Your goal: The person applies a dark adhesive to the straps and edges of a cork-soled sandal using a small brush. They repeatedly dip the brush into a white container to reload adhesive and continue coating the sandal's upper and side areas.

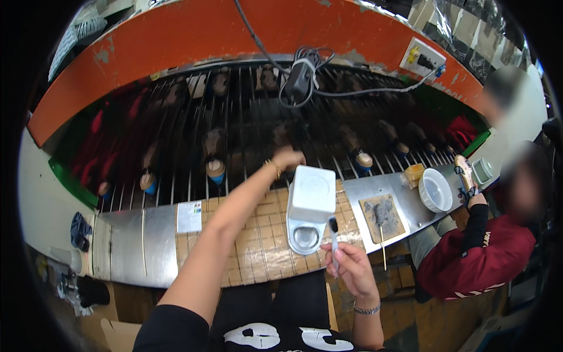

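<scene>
Right hand's pinching the black-bristled brush upright by the bench's front edge; can't tell left hand's grip over the rod rack. I'd keep those bristles off the white dispenser.

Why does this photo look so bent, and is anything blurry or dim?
Head view: the fisheye lens bows the orange panel and blackens the corners; a co-worker's head is blurred; the barred rack lies in shadow; the steel tabletop catches pale glare.
</scene>
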Available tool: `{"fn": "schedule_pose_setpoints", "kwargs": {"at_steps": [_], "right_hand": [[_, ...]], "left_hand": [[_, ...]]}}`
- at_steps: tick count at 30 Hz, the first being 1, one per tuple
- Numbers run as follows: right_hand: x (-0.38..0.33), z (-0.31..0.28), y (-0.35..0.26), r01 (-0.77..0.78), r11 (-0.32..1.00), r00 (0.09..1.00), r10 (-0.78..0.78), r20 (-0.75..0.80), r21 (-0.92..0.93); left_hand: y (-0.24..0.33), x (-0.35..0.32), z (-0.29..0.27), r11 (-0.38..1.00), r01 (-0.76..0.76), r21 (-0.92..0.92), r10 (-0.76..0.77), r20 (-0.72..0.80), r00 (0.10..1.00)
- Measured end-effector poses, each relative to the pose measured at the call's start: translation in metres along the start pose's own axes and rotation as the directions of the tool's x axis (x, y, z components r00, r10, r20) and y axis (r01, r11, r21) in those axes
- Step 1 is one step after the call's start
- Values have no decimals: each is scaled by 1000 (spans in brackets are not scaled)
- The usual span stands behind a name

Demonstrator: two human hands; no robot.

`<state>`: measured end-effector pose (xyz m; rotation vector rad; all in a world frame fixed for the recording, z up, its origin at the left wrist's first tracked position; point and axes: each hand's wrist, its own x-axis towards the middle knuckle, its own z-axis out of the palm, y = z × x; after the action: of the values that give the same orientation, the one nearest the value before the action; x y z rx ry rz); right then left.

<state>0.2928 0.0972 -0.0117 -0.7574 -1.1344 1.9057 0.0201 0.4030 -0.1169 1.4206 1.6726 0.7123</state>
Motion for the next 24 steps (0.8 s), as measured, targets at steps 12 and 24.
{"fn": "schedule_pose_setpoints", "kwargs": {"at_steps": [12,24], "right_hand": [[-3,-34,13,246,841,872,-409,-269,-482],[50,-54,-26,174,785,921,-344,-184,-595]], "left_hand": [[38,-275,-100,-2,99,-995,408,90,909],[-73,-305,-64,89,-54,-995,178,-38,983]]}}
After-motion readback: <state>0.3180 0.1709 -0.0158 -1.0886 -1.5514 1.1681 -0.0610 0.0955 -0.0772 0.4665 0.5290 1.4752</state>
